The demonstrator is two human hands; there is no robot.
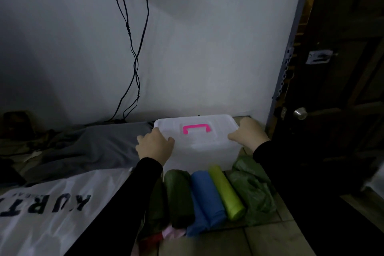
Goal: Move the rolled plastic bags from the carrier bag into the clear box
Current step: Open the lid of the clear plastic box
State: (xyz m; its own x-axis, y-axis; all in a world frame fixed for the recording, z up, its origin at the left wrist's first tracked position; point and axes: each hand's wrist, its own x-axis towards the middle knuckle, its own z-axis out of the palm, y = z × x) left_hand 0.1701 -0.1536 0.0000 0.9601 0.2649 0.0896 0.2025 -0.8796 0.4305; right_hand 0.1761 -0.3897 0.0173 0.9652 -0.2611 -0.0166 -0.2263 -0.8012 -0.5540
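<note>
The clear box [199, 151] stands on the floor by the wall, its lid on, with a pink handle [197, 128] on top. My left hand [154, 145] grips the lid's left edge and my right hand [248, 134] grips its right edge. In front of the box lie rolled plastic bags side by side: a dark green roll [179, 195], a blue roll [206, 197] and a lime green roll [226, 192]. A loose green bag [253, 189] lies to their right. The white carrier bag [47, 214] with dark lettering lies flat at the lower left.
A grey cloth [93, 147] covers a low mattress left of the box. Black cables [133, 58] hang down the white wall. A dark door with a round knob [300, 113] stands at the right. Pink and red plastic [166, 235] lies near the rolls' front ends.
</note>
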